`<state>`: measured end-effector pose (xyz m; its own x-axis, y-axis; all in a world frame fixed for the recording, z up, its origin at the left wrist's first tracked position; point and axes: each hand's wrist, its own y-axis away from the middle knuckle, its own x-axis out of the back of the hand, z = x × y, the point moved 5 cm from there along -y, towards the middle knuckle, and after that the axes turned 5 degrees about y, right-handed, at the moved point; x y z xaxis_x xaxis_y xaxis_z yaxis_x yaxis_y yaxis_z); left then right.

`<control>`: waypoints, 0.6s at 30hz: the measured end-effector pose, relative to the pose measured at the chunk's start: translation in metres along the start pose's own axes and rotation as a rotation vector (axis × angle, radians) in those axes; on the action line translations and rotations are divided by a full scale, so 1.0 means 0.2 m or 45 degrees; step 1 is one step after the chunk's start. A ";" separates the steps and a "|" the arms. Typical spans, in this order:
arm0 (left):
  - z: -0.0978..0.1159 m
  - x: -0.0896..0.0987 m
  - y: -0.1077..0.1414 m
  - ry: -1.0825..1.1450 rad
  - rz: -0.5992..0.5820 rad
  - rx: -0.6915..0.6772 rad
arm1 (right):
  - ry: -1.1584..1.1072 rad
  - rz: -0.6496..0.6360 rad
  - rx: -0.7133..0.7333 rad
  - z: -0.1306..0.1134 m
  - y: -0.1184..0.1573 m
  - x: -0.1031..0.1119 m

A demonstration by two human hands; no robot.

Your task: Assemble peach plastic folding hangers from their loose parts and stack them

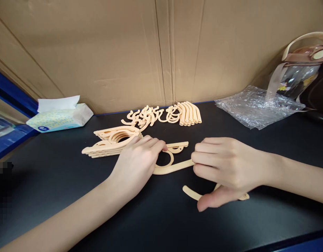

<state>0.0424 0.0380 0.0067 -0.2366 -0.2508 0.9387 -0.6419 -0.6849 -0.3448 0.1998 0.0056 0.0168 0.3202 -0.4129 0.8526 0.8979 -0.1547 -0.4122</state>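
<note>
Left hand (140, 161) closed on cream hanger part (174, 167), frame centre. Right hand (224, 164), fingers curled at its right end, hold hidden, can't tell; curved piece (191, 193) by thumb.

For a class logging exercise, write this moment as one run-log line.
left hand: on hanger; right hand: at hanger's end; hooks: behind

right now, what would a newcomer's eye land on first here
Probably the left hand and right hand, meeting at a curved cream piece mid-picture, over the black table. Next, the stack of matching cream pieces just beyond the left hand, and the clear bottle with its brown lid at the far right.
</note>
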 end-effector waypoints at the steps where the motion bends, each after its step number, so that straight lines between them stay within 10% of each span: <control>1: 0.00 0.00 0.00 -0.013 -0.001 0.004 | -0.038 -0.053 -0.004 -0.02 0.00 0.01; 8: 0.00 0.01 -0.01 -0.086 -0.039 0.034 | -0.261 -0.415 -0.136 -0.04 0.01 0.00; 18: -0.02 0.01 0.00 -0.072 -0.095 0.049 | -0.349 -0.477 -0.428 0.21 0.08 -0.05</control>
<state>0.0385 0.0403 0.0075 -0.1470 -0.2356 0.9607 -0.6274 -0.7286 -0.2747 0.2243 0.0457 0.0157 0.1054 -0.0343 0.9938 0.8342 -0.5409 -0.1072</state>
